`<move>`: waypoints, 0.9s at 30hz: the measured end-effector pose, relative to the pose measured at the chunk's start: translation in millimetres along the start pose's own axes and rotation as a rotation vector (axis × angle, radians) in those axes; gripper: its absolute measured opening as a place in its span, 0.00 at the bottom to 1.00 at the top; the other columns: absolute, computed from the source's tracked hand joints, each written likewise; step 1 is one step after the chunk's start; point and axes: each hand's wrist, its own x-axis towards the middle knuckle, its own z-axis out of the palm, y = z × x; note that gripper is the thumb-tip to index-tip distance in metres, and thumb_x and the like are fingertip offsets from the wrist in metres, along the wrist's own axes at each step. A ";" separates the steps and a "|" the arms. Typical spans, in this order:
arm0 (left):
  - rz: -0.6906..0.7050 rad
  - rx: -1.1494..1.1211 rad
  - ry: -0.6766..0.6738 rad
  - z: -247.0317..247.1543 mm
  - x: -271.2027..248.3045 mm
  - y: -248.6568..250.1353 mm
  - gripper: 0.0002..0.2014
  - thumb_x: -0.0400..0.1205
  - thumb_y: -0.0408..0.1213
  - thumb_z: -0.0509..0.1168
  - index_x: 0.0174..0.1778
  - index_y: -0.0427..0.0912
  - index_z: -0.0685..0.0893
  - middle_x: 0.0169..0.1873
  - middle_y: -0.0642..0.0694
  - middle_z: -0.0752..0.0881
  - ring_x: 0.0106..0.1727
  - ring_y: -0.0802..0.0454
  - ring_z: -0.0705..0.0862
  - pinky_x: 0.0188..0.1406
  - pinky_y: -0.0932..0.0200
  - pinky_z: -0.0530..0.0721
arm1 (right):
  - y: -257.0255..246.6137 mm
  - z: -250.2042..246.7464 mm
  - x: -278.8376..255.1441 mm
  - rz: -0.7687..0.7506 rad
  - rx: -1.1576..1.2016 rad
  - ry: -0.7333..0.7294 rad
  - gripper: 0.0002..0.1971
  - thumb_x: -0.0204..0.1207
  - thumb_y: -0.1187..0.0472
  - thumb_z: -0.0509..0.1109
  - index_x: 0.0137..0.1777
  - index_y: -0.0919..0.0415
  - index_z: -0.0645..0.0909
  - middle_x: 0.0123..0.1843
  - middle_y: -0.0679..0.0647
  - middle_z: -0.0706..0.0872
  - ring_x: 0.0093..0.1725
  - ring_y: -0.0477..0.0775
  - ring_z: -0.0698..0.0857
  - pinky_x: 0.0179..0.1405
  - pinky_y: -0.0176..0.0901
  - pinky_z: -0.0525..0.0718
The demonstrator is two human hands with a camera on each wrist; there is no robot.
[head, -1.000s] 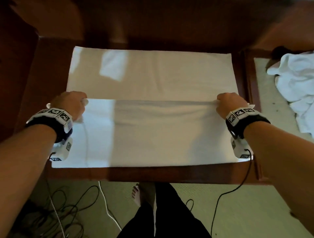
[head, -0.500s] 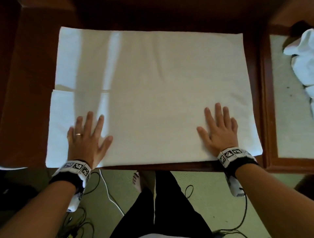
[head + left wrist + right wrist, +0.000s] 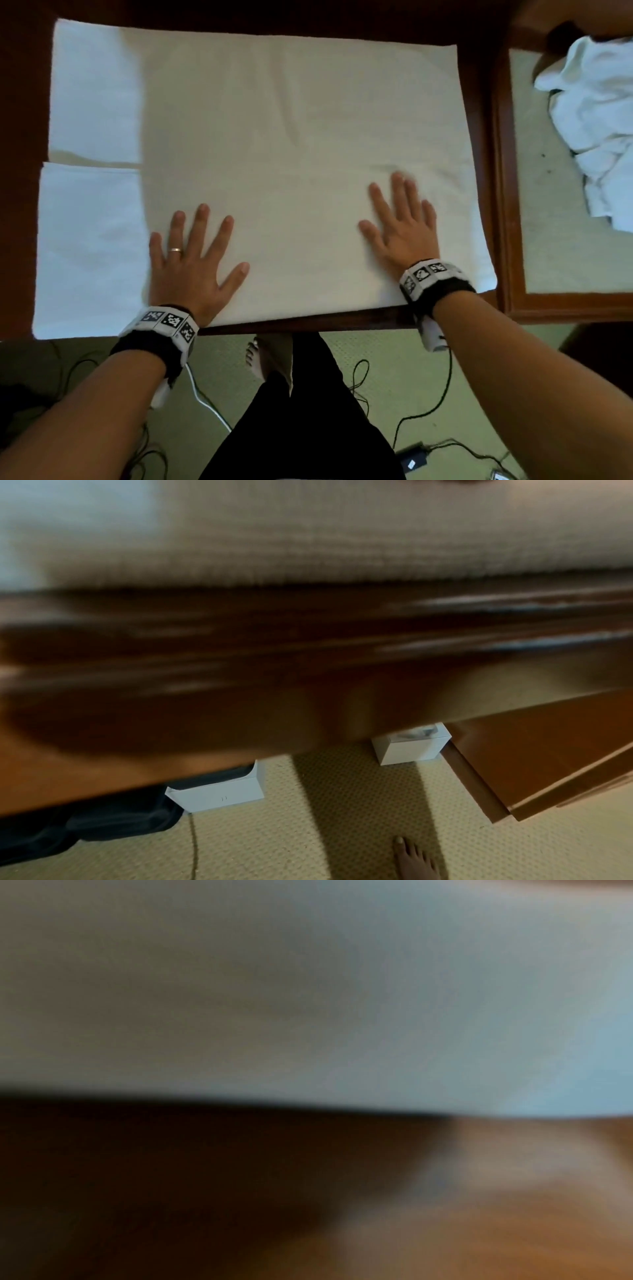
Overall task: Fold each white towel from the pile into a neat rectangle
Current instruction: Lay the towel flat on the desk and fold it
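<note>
A dark wooden table [image 3: 308, 323] stands on pale green carpet, and the towel [image 3: 291, 144] lies spread over nearly all of its top, its near edge along the table's front edge. Both hands lie flat on the near part: the left hand [image 3: 191, 263] with fingers spread wide, the right hand [image 3: 400, 222] with fingers straight and closer together, neither pinching any cloth. The towel looks soft, light and limp, so it should crease wherever pressed and sag if lifted by one point; I would take it by two corners of one edge and keep that edge taut. At the left side a step in the outline suggests a doubled layer (though it may be a second cloth underneath). The pile [image 3: 596, 113] of crumpled white towels on the right is cut off by the frame. The right wrist view is only blur; the left wrist view shows the table edge, not fingers.
</note>
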 end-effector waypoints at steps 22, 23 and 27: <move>-0.257 0.053 -0.177 -35.4 9.3 -127.2 0.42 0.79 0.76 0.27 0.86 0.59 0.32 0.88 0.50 0.34 0.88 0.38 0.41 0.82 0.27 0.50 | -91.4 7.4 -4.2 -0.154 -0.009 -0.088 0.36 0.82 0.33 0.45 0.87 0.40 0.41 0.89 0.51 0.34 0.87 0.64 0.35 0.79 0.79 0.44; -0.342 0.015 -0.181 -40.0 5.8 -135.8 0.43 0.79 0.75 0.29 0.87 0.56 0.36 0.88 0.48 0.37 0.88 0.37 0.43 0.83 0.27 0.50 | -92.8 5.8 -4.0 -0.146 -0.010 -0.104 0.36 0.82 0.33 0.45 0.87 0.40 0.40 0.89 0.51 0.33 0.87 0.64 0.34 0.80 0.79 0.43; -0.235 -0.005 -0.071 -48.3 -6.6 -98.0 0.43 0.83 0.70 0.38 0.89 0.45 0.47 0.89 0.38 0.47 0.88 0.35 0.49 0.83 0.28 0.55 | -96.9 -1.3 -1.5 -0.132 -0.011 -0.146 0.36 0.82 0.33 0.45 0.87 0.39 0.38 0.88 0.51 0.32 0.86 0.64 0.33 0.80 0.79 0.44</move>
